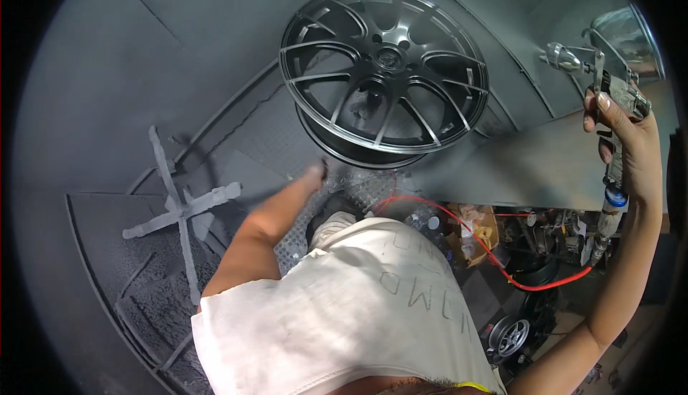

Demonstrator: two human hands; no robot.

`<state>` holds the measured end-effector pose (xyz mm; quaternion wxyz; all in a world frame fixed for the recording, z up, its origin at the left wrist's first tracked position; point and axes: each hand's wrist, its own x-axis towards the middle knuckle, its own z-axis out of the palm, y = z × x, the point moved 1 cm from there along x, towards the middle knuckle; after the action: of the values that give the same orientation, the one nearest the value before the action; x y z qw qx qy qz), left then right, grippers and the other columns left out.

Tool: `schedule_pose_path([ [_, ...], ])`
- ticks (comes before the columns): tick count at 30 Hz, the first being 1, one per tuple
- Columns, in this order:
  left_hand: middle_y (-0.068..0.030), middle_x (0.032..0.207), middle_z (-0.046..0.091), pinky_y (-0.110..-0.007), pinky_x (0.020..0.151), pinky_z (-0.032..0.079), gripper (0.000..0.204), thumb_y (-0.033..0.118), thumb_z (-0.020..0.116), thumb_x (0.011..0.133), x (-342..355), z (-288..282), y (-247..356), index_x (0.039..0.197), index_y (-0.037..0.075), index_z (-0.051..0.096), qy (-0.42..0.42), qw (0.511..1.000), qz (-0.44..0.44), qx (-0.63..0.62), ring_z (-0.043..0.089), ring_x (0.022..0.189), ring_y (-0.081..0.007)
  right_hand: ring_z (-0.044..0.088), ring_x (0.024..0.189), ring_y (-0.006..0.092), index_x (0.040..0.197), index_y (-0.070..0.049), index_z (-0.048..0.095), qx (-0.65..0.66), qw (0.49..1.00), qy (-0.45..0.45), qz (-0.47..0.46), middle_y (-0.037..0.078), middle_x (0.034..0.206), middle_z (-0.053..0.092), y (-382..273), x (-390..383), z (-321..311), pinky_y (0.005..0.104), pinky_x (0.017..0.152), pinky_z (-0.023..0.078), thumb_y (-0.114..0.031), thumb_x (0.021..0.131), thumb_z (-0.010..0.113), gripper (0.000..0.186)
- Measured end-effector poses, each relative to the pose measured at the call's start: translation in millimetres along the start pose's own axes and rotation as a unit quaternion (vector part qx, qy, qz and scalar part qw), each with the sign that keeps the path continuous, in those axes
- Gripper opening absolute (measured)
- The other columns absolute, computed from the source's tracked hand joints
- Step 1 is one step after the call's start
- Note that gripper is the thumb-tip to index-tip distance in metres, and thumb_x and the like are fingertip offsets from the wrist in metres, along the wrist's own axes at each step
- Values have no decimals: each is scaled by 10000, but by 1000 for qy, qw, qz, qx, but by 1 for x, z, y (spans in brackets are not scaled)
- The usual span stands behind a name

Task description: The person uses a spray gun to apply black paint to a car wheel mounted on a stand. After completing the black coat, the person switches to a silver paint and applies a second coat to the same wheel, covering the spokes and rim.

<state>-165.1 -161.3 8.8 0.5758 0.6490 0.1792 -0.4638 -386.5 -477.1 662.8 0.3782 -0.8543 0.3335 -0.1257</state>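
A dark grey multi-spoke car wheel rim is tilted in front of me, its spoked face toward me. My right hand, raised at the far right, is closed round the handle of a metal spray gun. The gun's nozzle points left, toward the rim, and a shiny cup with a blue edge sits above it. From the handle's lower end, past a blue fitting, a red air hose runs off. Just below the rim's lower left edge is my left hand; its fingers are blurred and dark.
A paint-crusted cross-shaped stand is on the left. Grey wall panels surround the rim. At lower right are a cardboard box with clutter, and another wheel. The hose crosses in front of my body.
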Motion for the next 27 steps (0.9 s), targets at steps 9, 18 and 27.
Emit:
schedule_pose_path([
  [9, -57, 909, 618, -356, 704, 466, 413, 404, 359, 1053, -30, 15, 92, 1077, 53, 576, 100, 974, 200, -22, 540, 783, -170, 608, 676, 80, 966, -21, 644, -15, 998, 10, 60, 38, 822, 652, 12, -16, -15, 187, 417, 356, -269, 889, 664, 260],
  [18, -90, 830, 689, -245, 493, 461, 465, 356, 306, 1058, -108, 164, -42, 982, 41, 640, -216, 975, -40, -29, 603, 624, -131, 614, 645, 94, 988, 8, 640, 27, 998, -21, 45, 54, 788, 647, -7, -32, -6, 175, 386, 365, -260, 872, 685, 295],
  [27, -28, 890, 692, -240, 616, 518, 200, 232, 600, 973, -140, 160, -41, 1064, 72, 677, -415, 874, -2, 255, 610, 707, -95, 592, 637, 61, 947, -3, 668, 0, 1000, 10, 12, 37, 743, 641, -10, -36, -6, 165, 396, 342, -296, 886, 672, 300],
])
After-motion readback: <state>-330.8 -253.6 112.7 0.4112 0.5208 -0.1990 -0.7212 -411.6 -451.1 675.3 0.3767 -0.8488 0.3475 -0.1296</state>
